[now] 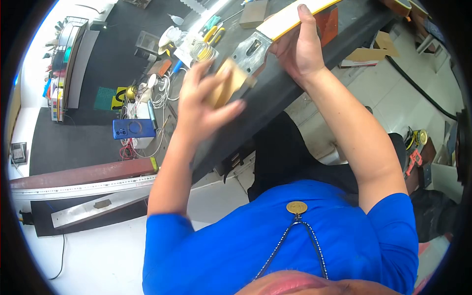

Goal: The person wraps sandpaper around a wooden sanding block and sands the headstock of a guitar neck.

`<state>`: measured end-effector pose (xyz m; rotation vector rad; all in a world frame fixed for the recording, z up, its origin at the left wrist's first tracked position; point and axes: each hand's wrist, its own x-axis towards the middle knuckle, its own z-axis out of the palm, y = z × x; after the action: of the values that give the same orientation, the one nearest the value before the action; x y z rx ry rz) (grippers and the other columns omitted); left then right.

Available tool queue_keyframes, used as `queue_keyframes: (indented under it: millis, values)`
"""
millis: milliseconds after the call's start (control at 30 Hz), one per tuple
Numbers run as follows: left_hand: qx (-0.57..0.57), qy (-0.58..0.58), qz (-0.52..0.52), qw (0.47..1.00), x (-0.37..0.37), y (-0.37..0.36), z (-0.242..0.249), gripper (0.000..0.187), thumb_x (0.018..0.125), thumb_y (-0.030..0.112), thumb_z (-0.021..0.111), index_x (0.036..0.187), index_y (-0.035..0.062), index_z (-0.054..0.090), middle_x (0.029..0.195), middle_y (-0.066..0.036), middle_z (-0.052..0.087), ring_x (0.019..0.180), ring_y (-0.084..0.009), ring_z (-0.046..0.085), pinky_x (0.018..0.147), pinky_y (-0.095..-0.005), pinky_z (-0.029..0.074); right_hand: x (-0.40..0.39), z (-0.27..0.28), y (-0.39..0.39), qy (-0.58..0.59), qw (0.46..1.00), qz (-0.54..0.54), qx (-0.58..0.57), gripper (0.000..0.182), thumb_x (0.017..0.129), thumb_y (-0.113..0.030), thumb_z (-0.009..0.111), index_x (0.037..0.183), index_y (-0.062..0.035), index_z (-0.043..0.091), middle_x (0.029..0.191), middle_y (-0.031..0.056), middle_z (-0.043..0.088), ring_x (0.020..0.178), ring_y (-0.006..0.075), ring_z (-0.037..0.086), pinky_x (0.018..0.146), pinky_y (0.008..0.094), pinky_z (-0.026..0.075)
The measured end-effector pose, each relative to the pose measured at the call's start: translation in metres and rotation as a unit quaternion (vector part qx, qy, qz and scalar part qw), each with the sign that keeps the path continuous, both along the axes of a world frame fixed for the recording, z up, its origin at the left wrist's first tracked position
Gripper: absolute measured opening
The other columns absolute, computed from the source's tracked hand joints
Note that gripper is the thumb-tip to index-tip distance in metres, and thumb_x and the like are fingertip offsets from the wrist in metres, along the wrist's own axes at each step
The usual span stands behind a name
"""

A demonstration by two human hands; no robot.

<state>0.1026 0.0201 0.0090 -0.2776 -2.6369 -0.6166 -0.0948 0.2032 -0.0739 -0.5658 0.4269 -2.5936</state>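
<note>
My left hand [201,105], smeared a little by motion, has its fingers and thumb about a tan sanding block [233,81]. The block sits right at the grey headstock [248,54] of a guitar neck. That headstock has an oval slot and small holes. My right hand [304,54] grips the neck where it meets the headstock, thumb up along the side and fingers curled behind. A white strip with a yellow edge [290,19] covers the neck's face. An orange-brown piece [330,24] shows behind my right thumb.
On the dark bench [73,137] lie a blue phone [133,129], coiled white cable [162,93], spools of wire [202,50] and yellow-handled tools [214,35]. A long steel ruler [83,189] lies lower left. Cardboard [366,55] is on the floor at right.
</note>
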Motion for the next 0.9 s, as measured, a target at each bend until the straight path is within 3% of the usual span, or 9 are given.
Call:
queue_keyframes:
  millis: [33, 67, 100, 267, 367, 500, 633, 767, 900]
  values:
    - [0.024, -0.003, 0.001, 1.0, -0.027, 0.012, 0.007, 0.069, 0.071, 0.037, 0.099, 0.131, 0.0103, 0.081, 0.148, -0.03, 0.06, 0.137, -0.0472, 0.06, 0.113, -0.0552, 0.049, 0.005, 0.008, 0.001, -0.037, 0.999, -0.008, -0.013, 0.05, 0.11, -0.051, 0.062, 0.133, -0.007, 0.063, 0.108, 0.0145, 0.076, 0.099, 0.0328, 0.078, 0.089, 0.048, 0.063]
    - [0.048, -0.01, 0.0, 0.999, -0.051, 0.024, 0.015, 0.068, 0.071, 0.037, 0.099, 0.131, 0.01, 0.081, 0.148, -0.03, 0.06, 0.137, -0.0476, 0.06, 0.113, -0.0552, 0.049, 0.005, 0.009, 0.002, 0.005, 0.999, -0.036, 0.034, 0.064, 0.113, -0.066, 0.044, 0.13, -0.0076, 0.064, 0.111, 0.0116, 0.077, 0.101, 0.0271, 0.078, 0.09, 0.0482, 0.065]
    - [0.073, -0.018, 0.0, 0.997, -0.059, 0.03, 0.017, 0.068, 0.072, 0.038, 0.099, 0.131, 0.0096, 0.081, 0.148, -0.031, 0.06, 0.137, -0.0481, 0.059, 0.113, -0.0551, 0.049, 0.006, 0.01, 0.002, 0.005, 0.999, -0.036, 0.031, 0.062, 0.113, -0.064, 0.045, 0.13, -0.0074, 0.064, 0.111, 0.0122, 0.077, 0.101, 0.0278, 0.078, 0.089, 0.0482, 0.066]
    - [0.005, -0.028, 0.019, 0.999, 0.032, -0.011, -0.003, 0.069, 0.071, 0.036, 0.099, 0.132, 0.0094, 0.081, 0.15, -0.031, 0.059, 0.137, -0.0467, 0.061, 0.114, -0.0536, 0.049, 0.003, 0.006, 0.003, 0.005, 0.999, -0.039, 0.034, 0.056, 0.114, -0.058, 0.047, 0.131, -0.0073, 0.063, 0.113, 0.0131, 0.077, 0.102, 0.0295, 0.079, 0.086, 0.0483, 0.066]
    - [0.045, -0.014, 0.024, 0.999, 0.065, -0.019, -0.013, 0.071, 0.071, 0.036, 0.099, 0.132, 0.0071, 0.08, 0.151, -0.032, 0.058, 0.137, -0.0471, 0.06, 0.115, -0.0543, 0.047, 0.005, 0.01, -0.003, -0.041, 0.998, -0.044, 0.013, 0.054, 0.114, -0.057, 0.049, 0.131, -0.0082, 0.062, 0.114, 0.0124, 0.077, 0.103, 0.0292, 0.079, 0.088, 0.0498, 0.066]
    - [0.014, -0.011, 0.03, 0.999, -0.017, 0.012, 0.006, 0.069, 0.071, 0.038, 0.099, 0.13, 0.0088, 0.08, 0.147, -0.029, 0.061, 0.135, -0.0461, 0.061, 0.113, -0.0533, 0.049, -0.003, -0.002, -0.002, -0.008, 1.0, -0.021, 0.015, 0.049, 0.113, -0.056, 0.052, 0.128, -0.0099, 0.062, 0.112, 0.0111, 0.076, 0.101, 0.0284, 0.078, 0.09, 0.0529, 0.065]
    - [0.035, 0.009, 0.004, 0.999, -0.063, 0.033, 0.015, 0.068, 0.073, 0.04, 0.098, 0.131, 0.0101, 0.081, 0.147, -0.03, 0.061, 0.137, -0.0462, 0.059, 0.112, -0.0533, 0.05, 0.002, 0.013, -0.003, -0.019, 0.997, -0.073, 0.0, 0.051, 0.114, -0.054, 0.05, 0.13, -0.0066, 0.063, 0.109, 0.0115, 0.076, 0.099, 0.028, 0.078, 0.089, 0.0482, 0.065]
    - [-0.029, -0.003, 0.019, 0.999, 0.023, -0.009, -0.004, 0.071, 0.073, 0.039, 0.098, 0.134, 0.0095, 0.079, 0.149, -0.032, 0.058, 0.138, -0.0475, 0.06, 0.113, -0.0551, 0.05, 0.0, 0.001, 0.005, 0.014, 0.999, -0.021, 0.032, 0.052, 0.115, -0.052, 0.048, 0.127, -0.0041, 0.063, 0.111, 0.0147, 0.077, 0.099, 0.03, 0.079, 0.086, 0.0486, 0.067]
    - [0.034, 0.003, 0.013, 0.999, 0.054, -0.02, -0.021, 0.073, 0.071, 0.037, 0.099, 0.135, 0.0079, 0.078, 0.149, -0.031, 0.058, 0.136, -0.0488, 0.061, 0.113, -0.0561, 0.049, 0.002, 0.005, -0.007, -0.035, 0.998, -0.049, 0.0, 0.054, 0.116, -0.053, 0.046, 0.127, -0.0032, 0.065, 0.11, 0.0144, 0.079, 0.097, 0.0294, 0.08, 0.084, 0.0489, 0.068]
